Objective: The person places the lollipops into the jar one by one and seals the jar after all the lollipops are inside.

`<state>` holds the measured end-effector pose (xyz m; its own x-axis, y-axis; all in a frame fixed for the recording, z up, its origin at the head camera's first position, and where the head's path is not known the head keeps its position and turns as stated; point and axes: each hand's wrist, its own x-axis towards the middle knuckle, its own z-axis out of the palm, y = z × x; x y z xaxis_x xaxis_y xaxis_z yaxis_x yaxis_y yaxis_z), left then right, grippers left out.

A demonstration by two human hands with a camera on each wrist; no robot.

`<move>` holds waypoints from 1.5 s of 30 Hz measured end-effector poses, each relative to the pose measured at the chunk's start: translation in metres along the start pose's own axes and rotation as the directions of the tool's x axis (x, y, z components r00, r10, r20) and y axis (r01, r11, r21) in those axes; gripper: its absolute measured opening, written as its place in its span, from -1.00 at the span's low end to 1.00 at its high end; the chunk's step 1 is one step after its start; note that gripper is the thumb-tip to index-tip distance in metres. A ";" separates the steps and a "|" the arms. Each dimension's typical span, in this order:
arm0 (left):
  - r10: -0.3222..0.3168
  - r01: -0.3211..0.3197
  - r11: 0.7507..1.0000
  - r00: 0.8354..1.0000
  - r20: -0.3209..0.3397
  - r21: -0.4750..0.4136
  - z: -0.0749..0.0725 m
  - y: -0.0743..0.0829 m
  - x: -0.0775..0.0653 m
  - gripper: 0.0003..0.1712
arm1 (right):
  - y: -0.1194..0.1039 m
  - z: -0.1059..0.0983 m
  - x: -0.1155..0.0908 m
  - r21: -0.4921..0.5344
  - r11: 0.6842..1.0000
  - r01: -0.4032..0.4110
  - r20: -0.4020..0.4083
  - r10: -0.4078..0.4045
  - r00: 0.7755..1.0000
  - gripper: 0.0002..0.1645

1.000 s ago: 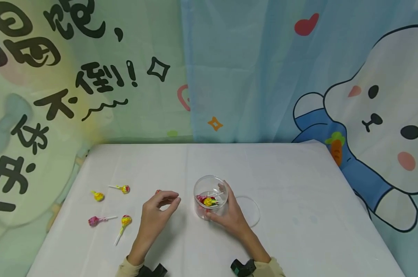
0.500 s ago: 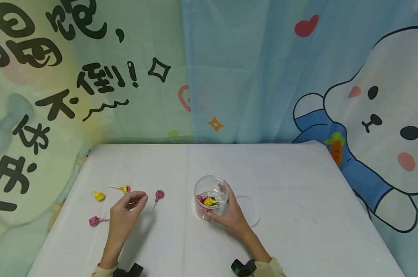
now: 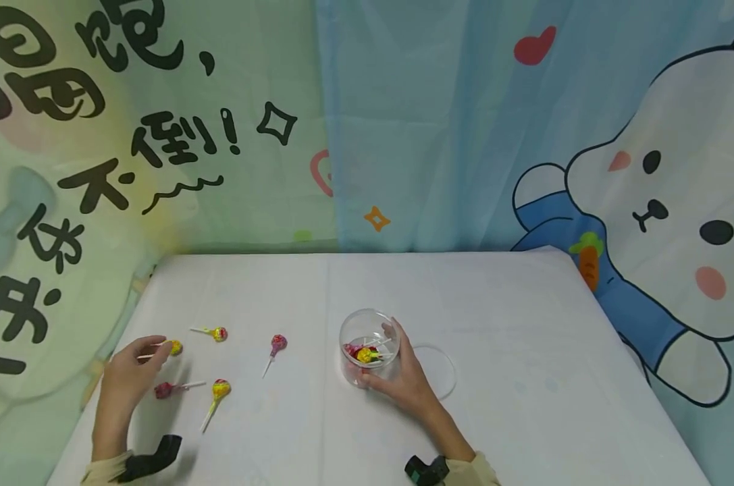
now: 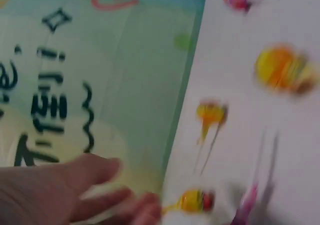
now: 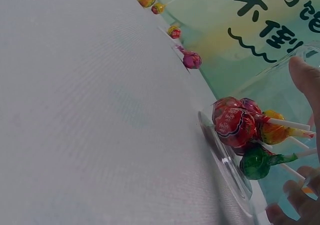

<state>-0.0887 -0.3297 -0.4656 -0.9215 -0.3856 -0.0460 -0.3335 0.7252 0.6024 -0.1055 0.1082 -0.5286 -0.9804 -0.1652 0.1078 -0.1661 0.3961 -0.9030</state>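
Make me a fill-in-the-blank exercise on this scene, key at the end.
1. The jar is held by the person's ____ hand.
2. Not counting those in the jar, ____ lollipops show in the head view.
3. The lollipop by the fingers of the left hand is mainly ____ in colour.
4. The colour of the table is ____.

Missing words: right; five; yellow; white.

White tablecloth (image 3: 525, 418); green-blue curtain (image 3: 415, 155) behind, printed with black lettering (image 3: 175, 148), red heart (image 3: 533, 48), cartoon animal (image 3: 664, 250), orange carrot (image 3: 589, 267).
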 end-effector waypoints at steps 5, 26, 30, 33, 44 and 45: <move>-0.083 0.074 0.996 0.964 0.252 0.046 -0.023 -0.025 0.031 -0.19 | 0.000 0.000 0.001 0.003 1.000 0.004 -0.006 -0.004 1.000 0.31; -0.040 0.057 0.997 0.945 0.323 -0.042 -0.006 -0.029 0.062 -0.19 | 0.001 0.002 0.000 -0.010 1.000 -0.007 0.002 0.007 1.000 0.36; 0.015 -0.019 1.000 0.941 0.339 0.008 -0.006 -0.024 0.059 -0.27 | 0.000 0.002 0.000 -0.018 1.000 -0.011 -0.004 0.011 1.000 0.35; 0.026 -0.038 0.999 0.945 0.327 0.031 -0.006 -0.021 0.056 -0.39 | 0.000 0.002 0.000 -0.022 1.000 -0.010 -0.005 0.010 1.000 0.33; 0.116 -0.140 0.986 0.966 0.230 0.093 0.008 -0.012 0.053 -0.47 | -0.001 0.001 -0.001 -0.004 1.000 -0.005 0.005 0.005 1.000 0.33; 0.110 -0.135 0.985 0.969 0.222 0.103 0.009 -0.011 0.053 -0.48 | -0.001 0.001 -0.001 -0.004 1.000 -0.004 0.008 0.004 1.000 0.32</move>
<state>-0.1356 -0.3527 -0.4822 -0.9735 -0.1672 -0.1557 -0.2246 0.8255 0.5177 -0.1042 0.1067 -0.5285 -0.9801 -0.1711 0.1011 -0.1629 0.4001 -0.9019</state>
